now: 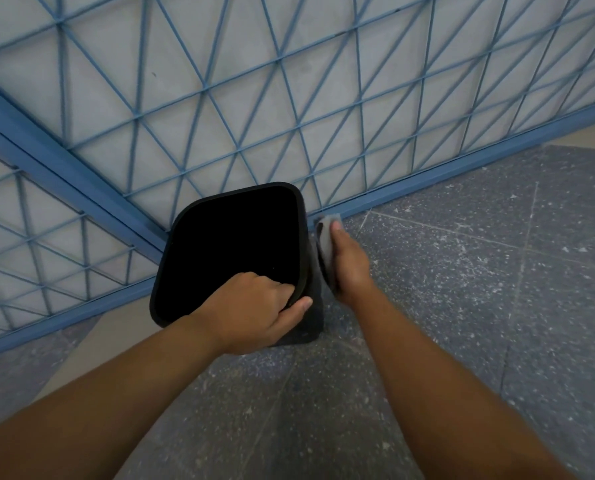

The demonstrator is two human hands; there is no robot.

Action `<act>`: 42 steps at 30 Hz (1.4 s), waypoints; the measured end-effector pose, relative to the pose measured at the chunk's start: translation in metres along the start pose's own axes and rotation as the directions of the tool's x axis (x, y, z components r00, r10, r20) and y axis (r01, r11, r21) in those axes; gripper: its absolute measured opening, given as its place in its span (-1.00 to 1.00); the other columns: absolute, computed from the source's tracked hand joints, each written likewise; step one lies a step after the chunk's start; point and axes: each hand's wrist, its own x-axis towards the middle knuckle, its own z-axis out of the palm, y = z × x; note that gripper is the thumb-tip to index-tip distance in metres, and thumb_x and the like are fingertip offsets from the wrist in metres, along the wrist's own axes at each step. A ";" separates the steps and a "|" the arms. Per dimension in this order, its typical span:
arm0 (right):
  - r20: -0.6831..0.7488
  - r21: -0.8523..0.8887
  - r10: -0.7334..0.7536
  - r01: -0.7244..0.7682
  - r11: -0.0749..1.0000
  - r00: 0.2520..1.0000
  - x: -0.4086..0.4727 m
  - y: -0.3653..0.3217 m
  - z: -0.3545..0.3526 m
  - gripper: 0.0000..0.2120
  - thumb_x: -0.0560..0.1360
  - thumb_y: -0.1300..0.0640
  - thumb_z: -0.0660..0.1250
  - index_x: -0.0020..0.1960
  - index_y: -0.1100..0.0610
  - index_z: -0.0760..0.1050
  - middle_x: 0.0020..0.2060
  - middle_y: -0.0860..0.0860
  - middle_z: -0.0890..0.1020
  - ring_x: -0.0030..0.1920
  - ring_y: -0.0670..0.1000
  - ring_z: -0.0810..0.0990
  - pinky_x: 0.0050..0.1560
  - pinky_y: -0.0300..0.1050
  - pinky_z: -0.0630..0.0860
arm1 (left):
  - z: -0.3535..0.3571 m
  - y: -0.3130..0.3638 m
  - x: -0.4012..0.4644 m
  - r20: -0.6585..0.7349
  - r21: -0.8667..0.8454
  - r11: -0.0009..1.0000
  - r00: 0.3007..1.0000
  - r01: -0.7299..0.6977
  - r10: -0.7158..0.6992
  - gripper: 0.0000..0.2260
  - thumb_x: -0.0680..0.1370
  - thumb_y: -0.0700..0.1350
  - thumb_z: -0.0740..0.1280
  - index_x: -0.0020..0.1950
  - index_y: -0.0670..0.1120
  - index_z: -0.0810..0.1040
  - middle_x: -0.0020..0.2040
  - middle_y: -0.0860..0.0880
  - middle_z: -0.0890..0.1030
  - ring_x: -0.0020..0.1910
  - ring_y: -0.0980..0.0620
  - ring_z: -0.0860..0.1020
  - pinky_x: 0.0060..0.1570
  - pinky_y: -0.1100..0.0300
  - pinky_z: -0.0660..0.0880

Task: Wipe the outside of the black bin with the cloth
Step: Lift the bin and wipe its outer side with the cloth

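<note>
1. Head view: the black square plastic bin with rounded corners (230, 251) stands upright on the grey speckled stone floor (462, 271), just beside the bottom rail of the blue metal lattice railing (220, 98).
2. Your left hand (254, 310) grips the bin's near-right rim corner, fingers curled over into the opening and thumb on the outside; my read is that you are bracing the bin so it won't slide or tip under wiping pressure.
3. Your right hand (349, 265) holds the folded grey cloth (325, 237) flat against the bin's outer right wall, thumb on top pinning it. The other fingers are hidden behind the cloth.
4. The cloth lies between your palm and the wall, its far end sticking out past your thumb tip towards the railing.
5. The other three outer walls are hidden, so I can't tell how much is left to wipe.
</note>
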 end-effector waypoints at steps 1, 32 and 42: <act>-0.036 0.068 0.019 -0.016 0.998 0.999 -0.001 -0.001 -0.010 -0.63 0.56 -0.16 0.28 0.05 0.13 0.64 -0.14 0.07 0.75 -0.08 0.05 0.73 -0.08 -0.08 0.65 | -0.001 0.000 0.000 0.018 -0.005 1.000 1.000 0.009 -0.009 -0.44 0.59 0.26 -0.14 -0.16 -0.06 0.50 -0.27 -0.02 0.57 -0.30 -0.03 0.52 -0.15 0.00 0.47; 0.101 0.204 0.135 -0.154 0.967 0.986 0.013 0.058 -0.002 -0.58 0.64 -0.12 0.13 0.34 0.12 0.48 0.29 0.10 0.57 0.14 0.02 0.62 0.22 -0.06 0.54 | 0.018 0.010 -0.005 0.028 -0.083 0.965 0.969 0.248 -0.247 -0.64 0.62 0.14 0.07 -0.35 0.07 0.23 -0.48 0.03 0.37 -0.50 0.08 0.38 -0.42 0.08 0.36; 0.075 0.271 -0.077 0.054 0.961 0.994 -0.020 0.085 0.006 -0.54 0.67 0.04 0.05 0.54 0.14 0.24 0.51 0.06 0.33 0.52 0.05 0.28 0.54 0.07 0.20 | 0.020 0.009 0.002 -0.018 -0.154 0.959 0.969 0.239 -0.245 -0.65 0.63 0.07 0.17 -0.35 0.10 0.22 -0.48 0.07 0.37 -0.49 0.11 0.38 -0.39 0.10 0.36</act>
